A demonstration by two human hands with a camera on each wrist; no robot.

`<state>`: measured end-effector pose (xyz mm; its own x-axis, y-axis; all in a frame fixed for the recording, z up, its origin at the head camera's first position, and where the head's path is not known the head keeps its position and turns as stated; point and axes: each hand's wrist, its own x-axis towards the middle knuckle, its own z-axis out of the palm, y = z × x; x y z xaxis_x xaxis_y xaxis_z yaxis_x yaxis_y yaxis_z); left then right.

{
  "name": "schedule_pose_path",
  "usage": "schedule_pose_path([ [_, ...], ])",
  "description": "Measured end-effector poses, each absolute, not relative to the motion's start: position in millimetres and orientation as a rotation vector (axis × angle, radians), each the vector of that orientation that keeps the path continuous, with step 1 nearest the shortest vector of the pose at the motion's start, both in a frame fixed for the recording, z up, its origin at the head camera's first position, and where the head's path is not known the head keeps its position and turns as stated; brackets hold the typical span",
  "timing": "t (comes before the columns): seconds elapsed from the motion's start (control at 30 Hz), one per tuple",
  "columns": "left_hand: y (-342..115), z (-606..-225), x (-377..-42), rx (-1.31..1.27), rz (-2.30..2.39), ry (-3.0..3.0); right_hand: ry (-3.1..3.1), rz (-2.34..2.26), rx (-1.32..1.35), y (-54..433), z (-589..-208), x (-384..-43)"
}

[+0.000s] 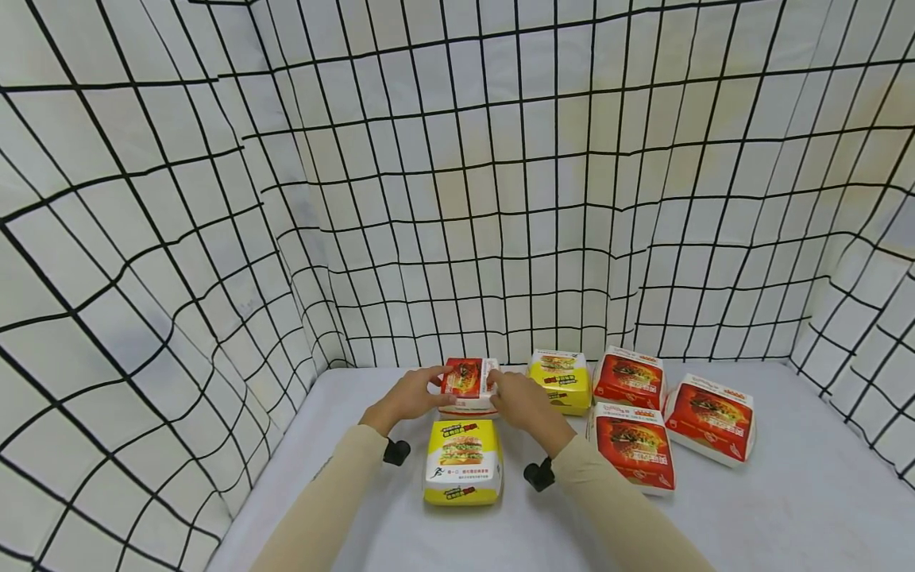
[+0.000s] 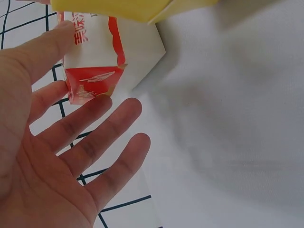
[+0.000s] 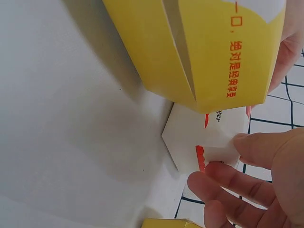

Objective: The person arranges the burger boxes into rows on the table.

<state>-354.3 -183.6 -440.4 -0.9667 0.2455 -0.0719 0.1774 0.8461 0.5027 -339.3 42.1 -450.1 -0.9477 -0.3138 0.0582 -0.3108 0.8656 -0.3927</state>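
Observation:
A red and white burger box (image 1: pixel 466 378) lies between both hands at the back of the table. My left hand (image 1: pixel 409 397) grips its left side; in the left wrist view the thumb lies on the white face of the burger box (image 2: pixel 90 45), the index finger at its red corner, and the other fingers spread out. From the right, my right hand (image 1: pixel 527 403) pinches the box (image 3: pixel 221 147) between thumb and index finger, its other fingers loosely bent. Right in front stands a yellow and white burger box (image 1: pixel 463 461), partly covering the red one in both wrist views.
To the right are another yellow burger box (image 1: pixel 561 383) and three red burger boxes, one at the back (image 1: pixel 629 378), one nearer (image 1: pixel 632 446) and one at far right (image 1: pixel 711 417). White walls with black grid netting (image 1: pixel 457 238) enclose the white table (image 1: pixel 786 492).

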Motion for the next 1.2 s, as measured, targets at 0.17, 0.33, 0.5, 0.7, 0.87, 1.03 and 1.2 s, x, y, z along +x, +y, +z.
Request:
schedule_pose_path([
  [0.17,-185,-441,-354,0.346,0.793,2.889,3.020,-0.656,-0.512,41,-449,-337],
  [0.33,-188,-441,-354,0.364,0.808,2.894,2.998,-0.679,-0.513,40,-448,-335],
  [0.5,-189,-439,-354,0.371,0.795,2.920,2.999,-0.707,-0.544,42,-446,-336],
  [0.7,-190,-437,-356,0.370,0.882,2.970,3.063,-0.785,-0.526,44,-446,-341],
  [0.87,-189,-433,-356,0.382,0.919,3.027,3.084,-0.802,-0.501,45,-444,-347],
  [1.03,-187,-434,-355,0.361,0.834,3.042,3.060,-0.764,-0.446,43,-445,-353],
  [1.2,-186,-436,-354,0.346,0.743,3.046,3.013,-0.704,-0.415,41,-447,-356],
])
